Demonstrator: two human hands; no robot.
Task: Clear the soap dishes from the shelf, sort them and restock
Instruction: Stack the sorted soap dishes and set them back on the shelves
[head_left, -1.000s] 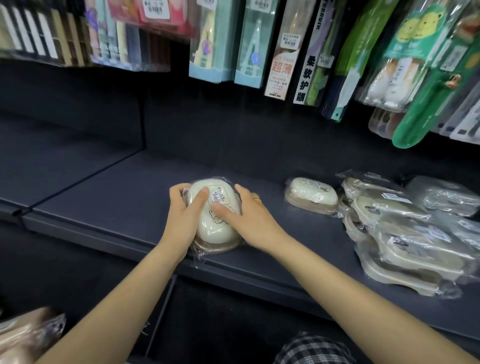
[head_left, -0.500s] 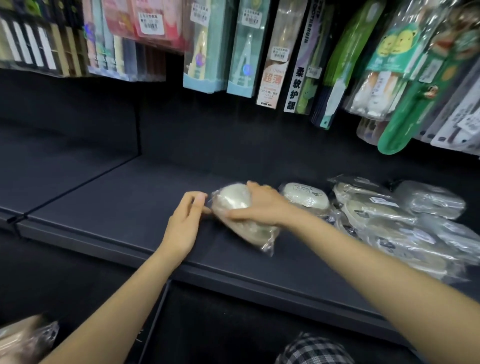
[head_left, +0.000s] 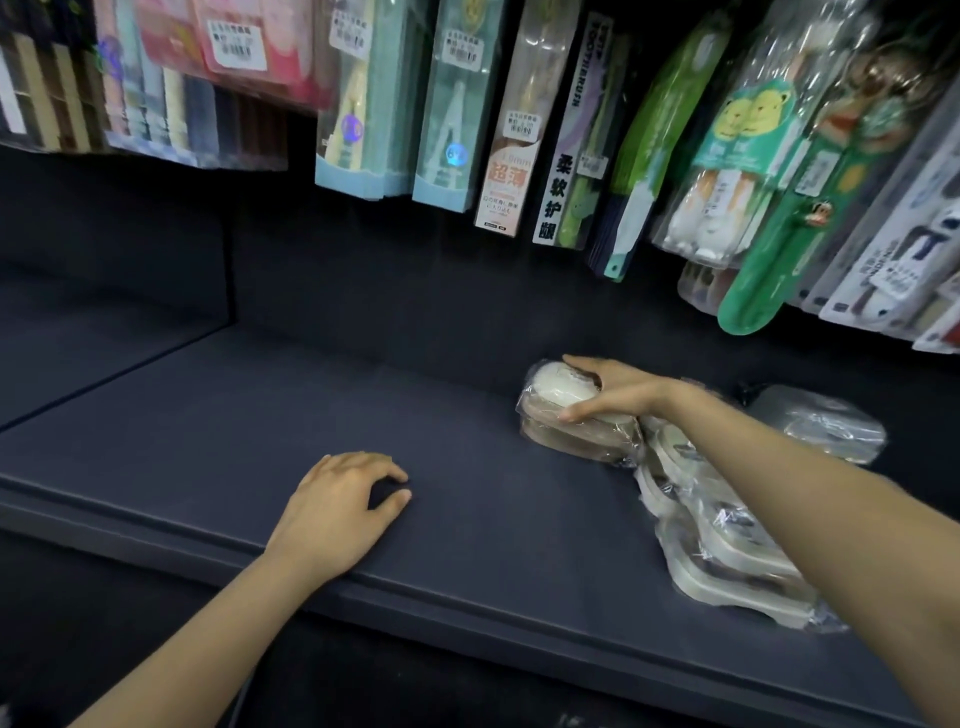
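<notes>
Dark navy shelf carries everything, its left half bare under my left hand. Toothbrush packs hang in a row from above, teal, pink, green and clear blister cards, their lower ends well above the shelf surface and clear of my arms. My left hand rests near the front edge, palm down, fingers loosely bent with tips on the shelf, holding nothing. My right hand reaches across to the back right and has its grip on a wrapped soap dish: fingers over the far side, thumb along the near side, curled round it. That dish sits on top of a second soap dish, which lies on the shelf; whether the top one is fully set down or slightly lifted I cannot tell. Held dish is cream-white, oval, domed lid, beige base rim, sealed in crinkly clear plastic with a small printed label partly under my fingers. Just right of it, under and beyond my right forearm, a loose pile of wrapped dishes runs toward the front edge, overlapping and tilted. One more wrapped dish lies behind my forearm, near the back wall.
</notes>
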